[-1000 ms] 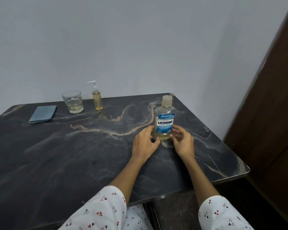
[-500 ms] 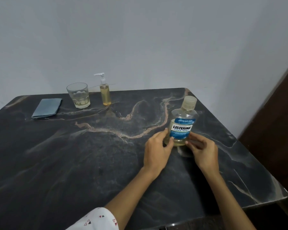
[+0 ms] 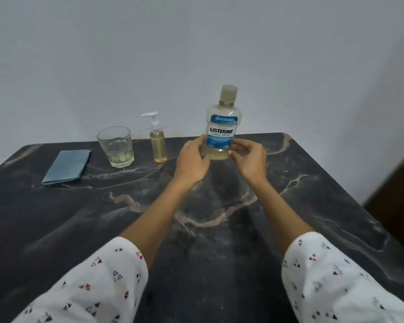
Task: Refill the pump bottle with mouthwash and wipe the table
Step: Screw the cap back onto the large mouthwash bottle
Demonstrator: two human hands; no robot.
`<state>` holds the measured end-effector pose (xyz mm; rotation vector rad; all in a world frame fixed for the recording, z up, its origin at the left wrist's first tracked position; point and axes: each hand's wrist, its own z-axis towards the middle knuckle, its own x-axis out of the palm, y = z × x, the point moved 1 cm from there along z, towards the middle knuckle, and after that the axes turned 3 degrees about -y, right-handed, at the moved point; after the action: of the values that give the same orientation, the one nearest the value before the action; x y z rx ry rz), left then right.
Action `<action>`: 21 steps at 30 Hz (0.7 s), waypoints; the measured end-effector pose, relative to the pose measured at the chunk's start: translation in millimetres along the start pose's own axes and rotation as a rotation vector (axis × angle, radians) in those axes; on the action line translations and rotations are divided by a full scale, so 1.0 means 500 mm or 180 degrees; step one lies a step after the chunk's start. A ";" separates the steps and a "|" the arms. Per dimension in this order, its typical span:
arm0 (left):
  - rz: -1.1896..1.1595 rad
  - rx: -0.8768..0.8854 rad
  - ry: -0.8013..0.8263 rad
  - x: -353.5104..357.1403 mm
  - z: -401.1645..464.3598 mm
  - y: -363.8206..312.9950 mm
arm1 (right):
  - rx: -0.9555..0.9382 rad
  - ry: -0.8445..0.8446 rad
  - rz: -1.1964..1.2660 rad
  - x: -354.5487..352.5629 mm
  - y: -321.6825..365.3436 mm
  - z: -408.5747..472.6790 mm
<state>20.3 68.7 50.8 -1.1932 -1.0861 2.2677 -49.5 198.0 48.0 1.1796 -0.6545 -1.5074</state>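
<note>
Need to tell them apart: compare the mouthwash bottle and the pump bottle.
The mouthwash bottle is wide, blue-labelled, screw-capped and gripped by both hands; the pump bottle is slim, unlabelled, pump-topped and stands untouched on the table. Both are clear, upright and hold yellowish liquid.
</note>
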 end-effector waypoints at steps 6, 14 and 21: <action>-0.0179 -0.0362 0.0126 0.018 0.060 0.091 | 0.0255 0.0198 -0.0248 0.109 -0.056 0.066; -0.0333 -0.0488 0.0111 0.047 0.090 0.127 | 0.0206 0.0216 -0.0347 0.144 -0.089 0.113; -0.0237 -0.0500 0.0072 0.055 0.083 0.125 | 0.0200 0.0234 -0.0365 0.140 -0.088 0.103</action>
<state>-27.1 25.9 2.6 -1.2132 -1.2983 2.1413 -110.8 135.7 4.9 1.3336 -0.5972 -1.5405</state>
